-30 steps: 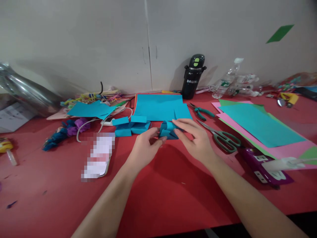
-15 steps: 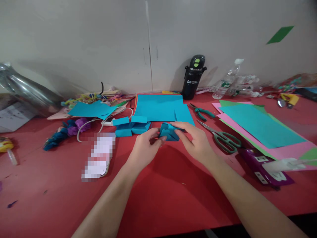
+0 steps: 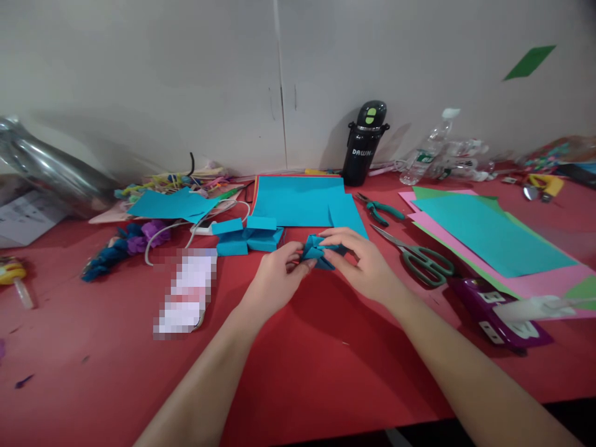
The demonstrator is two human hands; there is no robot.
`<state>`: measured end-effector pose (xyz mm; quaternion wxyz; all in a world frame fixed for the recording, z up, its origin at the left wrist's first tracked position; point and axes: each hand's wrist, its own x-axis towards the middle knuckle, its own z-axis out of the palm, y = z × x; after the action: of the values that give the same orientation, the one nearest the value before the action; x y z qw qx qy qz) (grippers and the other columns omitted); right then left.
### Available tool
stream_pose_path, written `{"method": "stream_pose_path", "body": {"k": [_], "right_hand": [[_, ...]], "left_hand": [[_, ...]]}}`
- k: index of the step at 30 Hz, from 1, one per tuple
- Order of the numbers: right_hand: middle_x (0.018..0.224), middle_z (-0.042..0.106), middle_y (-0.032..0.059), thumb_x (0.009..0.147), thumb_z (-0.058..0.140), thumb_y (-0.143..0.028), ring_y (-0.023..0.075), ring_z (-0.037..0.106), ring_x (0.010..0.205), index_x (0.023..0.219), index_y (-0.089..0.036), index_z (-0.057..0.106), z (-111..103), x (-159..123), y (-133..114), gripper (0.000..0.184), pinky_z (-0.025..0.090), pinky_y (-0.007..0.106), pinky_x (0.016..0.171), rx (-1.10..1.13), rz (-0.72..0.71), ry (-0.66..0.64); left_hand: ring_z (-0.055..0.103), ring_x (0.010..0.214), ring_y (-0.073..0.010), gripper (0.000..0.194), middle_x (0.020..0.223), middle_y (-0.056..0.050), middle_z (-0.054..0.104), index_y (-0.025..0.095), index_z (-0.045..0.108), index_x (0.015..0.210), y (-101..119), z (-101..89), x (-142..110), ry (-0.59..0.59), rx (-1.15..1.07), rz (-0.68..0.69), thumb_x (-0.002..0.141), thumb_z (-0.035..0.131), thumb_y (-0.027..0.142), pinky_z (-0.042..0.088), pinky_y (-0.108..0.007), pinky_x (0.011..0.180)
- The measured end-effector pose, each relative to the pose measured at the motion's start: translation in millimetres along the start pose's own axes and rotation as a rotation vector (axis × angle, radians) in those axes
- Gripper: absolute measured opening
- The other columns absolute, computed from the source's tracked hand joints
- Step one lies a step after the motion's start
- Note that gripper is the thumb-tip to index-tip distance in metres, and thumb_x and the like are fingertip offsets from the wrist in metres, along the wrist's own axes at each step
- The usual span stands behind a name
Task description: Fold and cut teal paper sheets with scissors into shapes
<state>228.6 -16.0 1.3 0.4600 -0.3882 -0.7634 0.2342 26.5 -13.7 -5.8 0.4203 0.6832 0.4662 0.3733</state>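
A small folded piece of blue paper [image 3: 317,251] sits between my two hands on the red table [image 3: 302,366]. My left hand [image 3: 274,280] pinches its left edge with thumb and fingertips. My right hand [image 3: 361,264] curls over its right side, fingers pressed onto the top fold. Much of the piece is hidden under my right fingers. Just left of it lie other folded blue paper pieces [image 3: 246,236].
A blue sheet [image 3: 300,202] lies behind my hands. Scissors [image 3: 419,257] and green pliers [image 3: 379,211] lie to the right, beside stacked blue, pink and green sheets [image 3: 493,239]. A black bottle [image 3: 364,146] stands at the wall. A purple tool [image 3: 500,307] and craft clutter [image 3: 177,186] flank the area.
My right hand has closed further over the folded blue piece, and my fingers have drawn together on it. The piece looks flatter and more compact than before.
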Motion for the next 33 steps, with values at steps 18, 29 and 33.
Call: {"method": "stream_pose_path", "body": {"k": [18,29,33], "right_hand": [[0.120,0.058,0.0105,0.095,0.058,-0.021,0.0228,0.058,0.116,0.102,-0.021,0.073,-2,-1,-5,0.017,0.048,0.040,0.103,0.025,0.015,-0.218],[0.110,0.056,0.0065,0.101,0.045,-0.024,0.0206,0.056,0.103,0.109,-0.024,0.051,-4,-3,0,0.010,0.050,0.039,0.092,0.137,0.190,-0.260],[0.112,0.057,0.0072,0.095,0.054,-0.020,0.0219,0.057,0.103,0.106,-0.024,0.052,-14,-3,0,0.012,0.050,0.039,0.090,0.031,0.119,-0.236]], "left_hand": [[0.062,0.081,-0.0152,0.039,0.098,0.000,0.065,0.027,0.051,0.121,7,2.2,-5,-0.023,0.263,0.095,0.085,0.065,0.018,0.046,-0.026,0.066],[0.057,0.078,-0.0132,0.008,0.092,0.002,0.065,0.023,0.059,0.097,10,-0.3,-2,-0.093,0.275,0.216,0.092,0.061,0.018,0.043,-0.026,0.069],[0.057,0.080,-0.0148,0.006,0.093,0.000,0.066,0.023,0.061,0.098,12,-0.4,-3,-0.094,0.313,0.221,0.093,0.060,0.020,0.043,-0.027,0.070]]}}
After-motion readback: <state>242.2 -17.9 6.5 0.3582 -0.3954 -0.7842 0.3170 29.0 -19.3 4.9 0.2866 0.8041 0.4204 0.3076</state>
